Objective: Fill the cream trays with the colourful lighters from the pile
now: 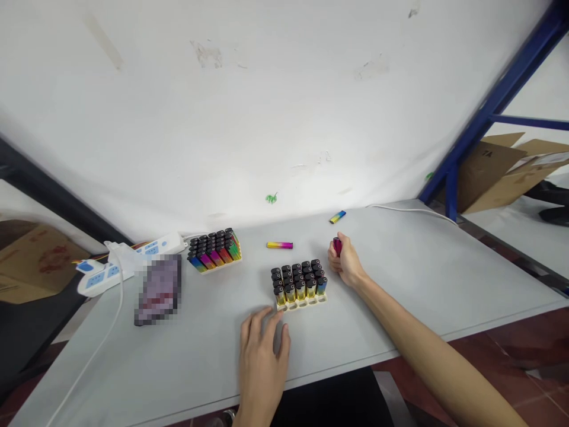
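Note:
My right hand [345,259] is closed around a lighter [338,245], with only its magenta upper part showing. To the left of that hand, several black-topped lighters [300,289] stand upright in rows in a white tray [304,303]. The tray's front row of slots holds no lighters. My left hand [264,350] rests with fingers spread just in front of the tray's near left corner; whether a fingertip touches it I cannot tell. A yellow-and-magenta lighter [280,245] lies flat behind the tray. Farther back lies a blue-and-yellow lighter [338,217].
A second tray packed with colourful lighters [214,249] stands to the left. Beside it are a white power strip [133,261] with cables and a blurred dark item [159,290]. A white wall rises behind the grey table [200,350]. Cardboard boxes [502,166] sit beyond a blue frame.

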Demonstrator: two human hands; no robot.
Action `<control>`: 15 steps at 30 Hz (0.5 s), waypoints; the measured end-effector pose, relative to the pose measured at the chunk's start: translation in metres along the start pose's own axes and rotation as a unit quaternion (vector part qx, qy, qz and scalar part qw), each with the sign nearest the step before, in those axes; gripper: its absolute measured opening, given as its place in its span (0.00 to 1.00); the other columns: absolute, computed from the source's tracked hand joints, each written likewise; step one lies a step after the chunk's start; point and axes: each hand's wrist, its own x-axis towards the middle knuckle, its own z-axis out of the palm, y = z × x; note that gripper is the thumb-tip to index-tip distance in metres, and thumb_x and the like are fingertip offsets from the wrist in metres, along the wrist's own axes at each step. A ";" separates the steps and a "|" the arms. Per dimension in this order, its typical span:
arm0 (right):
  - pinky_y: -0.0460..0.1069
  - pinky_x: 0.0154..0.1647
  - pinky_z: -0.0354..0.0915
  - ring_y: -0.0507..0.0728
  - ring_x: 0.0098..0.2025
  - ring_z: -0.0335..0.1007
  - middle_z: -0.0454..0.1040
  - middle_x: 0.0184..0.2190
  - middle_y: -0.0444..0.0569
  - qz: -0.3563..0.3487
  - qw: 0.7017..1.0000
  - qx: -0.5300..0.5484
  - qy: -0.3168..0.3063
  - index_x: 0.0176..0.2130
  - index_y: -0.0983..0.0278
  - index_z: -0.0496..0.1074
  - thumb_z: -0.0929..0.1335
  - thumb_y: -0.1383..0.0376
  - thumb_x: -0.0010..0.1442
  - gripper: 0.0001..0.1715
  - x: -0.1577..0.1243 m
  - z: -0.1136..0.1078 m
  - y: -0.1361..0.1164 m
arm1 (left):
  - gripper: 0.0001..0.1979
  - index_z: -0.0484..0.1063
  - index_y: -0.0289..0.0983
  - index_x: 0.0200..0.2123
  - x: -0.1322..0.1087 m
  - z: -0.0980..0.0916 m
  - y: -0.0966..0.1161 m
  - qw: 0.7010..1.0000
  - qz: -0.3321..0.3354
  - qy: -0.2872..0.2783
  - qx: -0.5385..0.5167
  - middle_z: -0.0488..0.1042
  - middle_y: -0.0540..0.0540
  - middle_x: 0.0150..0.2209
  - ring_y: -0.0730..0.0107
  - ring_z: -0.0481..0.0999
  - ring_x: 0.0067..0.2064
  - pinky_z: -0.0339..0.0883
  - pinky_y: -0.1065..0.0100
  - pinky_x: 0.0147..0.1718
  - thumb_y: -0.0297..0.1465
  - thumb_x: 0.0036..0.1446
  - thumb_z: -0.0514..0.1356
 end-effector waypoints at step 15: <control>0.46 0.21 0.55 0.49 0.18 0.54 0.58 0.19 0.40 -0.061 0.998 0.003 0.035 0.29 0.62 0.68 0.59 0.44 0.62 0.27 0.003 0.000 0.009 | 0.13 0.74 0.40 0.50 0.001 -0.003 0.002 1.000 0.008 -0.005 0.017 0.74 0.42 0.50 0.53 0.69 0.54 0.71 0.52 0.49 0.32 0.64 0.57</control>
